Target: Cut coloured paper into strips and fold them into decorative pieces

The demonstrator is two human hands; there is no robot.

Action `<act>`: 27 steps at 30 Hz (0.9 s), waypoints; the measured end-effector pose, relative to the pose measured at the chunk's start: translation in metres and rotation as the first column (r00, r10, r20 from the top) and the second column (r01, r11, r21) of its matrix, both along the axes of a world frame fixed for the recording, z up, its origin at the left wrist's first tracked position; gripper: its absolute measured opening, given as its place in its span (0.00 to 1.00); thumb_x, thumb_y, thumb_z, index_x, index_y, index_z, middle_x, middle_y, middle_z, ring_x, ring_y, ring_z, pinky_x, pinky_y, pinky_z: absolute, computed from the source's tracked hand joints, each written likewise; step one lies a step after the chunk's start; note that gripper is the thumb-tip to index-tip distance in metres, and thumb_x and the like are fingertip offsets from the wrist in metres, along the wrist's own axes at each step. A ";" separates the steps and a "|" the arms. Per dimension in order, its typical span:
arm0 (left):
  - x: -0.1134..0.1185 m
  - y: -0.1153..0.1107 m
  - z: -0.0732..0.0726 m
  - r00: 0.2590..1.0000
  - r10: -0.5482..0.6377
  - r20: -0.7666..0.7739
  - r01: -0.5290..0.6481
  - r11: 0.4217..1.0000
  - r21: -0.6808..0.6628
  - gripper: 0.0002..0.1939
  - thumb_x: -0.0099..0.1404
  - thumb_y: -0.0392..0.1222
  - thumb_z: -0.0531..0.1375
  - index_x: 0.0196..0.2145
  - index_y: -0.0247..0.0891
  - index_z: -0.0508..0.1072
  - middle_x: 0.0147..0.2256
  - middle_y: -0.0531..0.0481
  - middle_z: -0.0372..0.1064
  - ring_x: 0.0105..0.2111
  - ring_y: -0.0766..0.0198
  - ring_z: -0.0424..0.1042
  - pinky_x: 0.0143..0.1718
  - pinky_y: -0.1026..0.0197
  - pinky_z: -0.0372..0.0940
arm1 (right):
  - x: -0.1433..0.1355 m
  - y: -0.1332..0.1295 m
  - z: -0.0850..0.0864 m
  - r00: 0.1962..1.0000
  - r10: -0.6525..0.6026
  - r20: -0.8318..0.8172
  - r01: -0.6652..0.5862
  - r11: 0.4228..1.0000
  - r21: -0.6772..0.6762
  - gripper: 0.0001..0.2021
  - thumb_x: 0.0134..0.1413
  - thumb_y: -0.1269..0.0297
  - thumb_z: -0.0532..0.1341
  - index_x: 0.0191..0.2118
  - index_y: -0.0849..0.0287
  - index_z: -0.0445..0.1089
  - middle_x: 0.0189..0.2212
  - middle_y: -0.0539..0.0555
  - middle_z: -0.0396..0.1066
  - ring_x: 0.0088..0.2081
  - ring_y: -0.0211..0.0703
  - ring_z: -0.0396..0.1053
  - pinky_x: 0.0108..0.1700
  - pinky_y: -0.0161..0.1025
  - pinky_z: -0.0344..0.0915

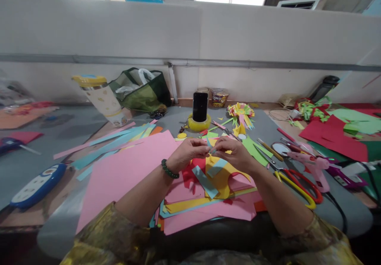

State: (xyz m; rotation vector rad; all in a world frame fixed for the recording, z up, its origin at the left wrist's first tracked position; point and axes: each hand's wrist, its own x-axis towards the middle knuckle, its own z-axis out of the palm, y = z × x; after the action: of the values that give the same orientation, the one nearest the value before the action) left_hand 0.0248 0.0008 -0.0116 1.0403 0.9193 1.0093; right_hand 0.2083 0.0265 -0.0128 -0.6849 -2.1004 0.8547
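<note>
- the left hand [192,152] and the right hand [234,153] meet, fingertips narrowed in a pinch, on a small light-blue paper piece [212,150] between them, held above the counter [348,213].
- a dark green bead bracelet [169,169] circles the left wrist.
- just below the hands, two light-blue paper strips [205,181] lie on yellow and pink cut paper [218,183], over a layered stack of coloured sheets [208,218].
- left of the stack, a large pink paper sheet [127,177] lies flat, with loose coloured strips [116,141] beyond it.
- straight ahead, a black phone [200,107] stands upright at a yellow ring-shaped roll [199,123]; a multicoloured paper-strip pompom [240,112] is to its right.
- near the right forearm are yellow-and-red-handled scissors [294,189] and a pink glue gun [312,165]; red paper [335,138] lies beyond.
- at far left rests a blue-and-white rounded case [38,185]; a white tumbler with a yellow lid [102,102] stands beside a green bag [143,92].
</note>
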 end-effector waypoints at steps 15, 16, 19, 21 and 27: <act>0.006 -0.003 0.004 0.979 0.048 -0.197 -0.021 0.991 0.135 0.07 0.46 0.43 0.66 0.19 0.37 0.76 0.20 0.50 0.71 0.24 0.65 0.68 0.29 0.64 0.65 | -0.005 0.002 -0.005 0.989 -0.150 0.010 0.147 0.951 -0.271 0.13 0.44 0.56 0.64 0.18 0.58 0.65 0.18 0.47 0.63 0.23 0.34 0.58 0.25 0.34 0.57; 0.006 -0.004 0.004 0.977 0.045 -0.207 -0.017 0.991 0.135 0.07 0.46 0.43 0.66 0.18 0.37 0.76 0.20 0.49 0.71 0.25 0.64 0.69 0.30 0.64 0.65 | -0.005 0.002 -0.006 0.987 -0.159 0.015 0.157 0.946 -0.283 0.13 0.43 0.56 0.64 0.18 0.58 0.65 0.18 0.47 0.64 0.22 0.34 0.59 0.25 0.34 0.57; 0.007 -0.005 0.004 0.977 0.045 -0.210 -0.022 0.994 0.111 0.09 0.46 0.44 0.67 0.19 0.36 0.76 0.23 0.48 0.73 0.28 0.62 0.72 0.32 0.63 0.67 | -0.005 0.003 -0.008 0.985 -0.173 0.025 0.173 0.938 -0.300 0.13 0.42 0.57 0.65 0.17 0.58 0.65 0.18 0.47 0.64 0.22 0.34 0.59 0.24 0.33 0.57; 0.008 -0.006 0.003 0.978 0.057 -0.202 -0.037 0.994 0.105 0.12 0.46 0.48 0.68 0.20 0.36 0.76 0.23 0.47 0.73 0.28 0.61 0.72 0.32 0.62 0.67 | -0.005 0.003 -0.008 0.984 -0.174 0.028 0.175 0.939 -0.297 0.13 0.42 0.57 0.64 0.17 0.58 0.65 0.17 0.47 0.64 0.22 0.34 0.59 0.23 0.33 0.56; 0.007 -0.004 -0.004 0.973 0.067 -0.223 -0.037 0.990 0.139 0.18 0.47 0.55 0.69 0.21 0.35 0.77 0.23 0.47 0.73 0.28 0.62 0.71 0.33 0.62 0.67 | -0.009 0.000 -0.006 0.982 -0.190 0.013 0.183 0.921 -0.344 0.11 0.41 0.60 0.64 0.18 0.58 0.64 0.18 0.47 0.64 0.22 0.34 0.60 0.23 0.33 0.57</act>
State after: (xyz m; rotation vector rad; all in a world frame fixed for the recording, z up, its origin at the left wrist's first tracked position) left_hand 0.0321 -0.0028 -0.0153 1.2695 1.0809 1.0209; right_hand 0.1996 0.0261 -0.0190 -1.0372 -1.8460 1.1273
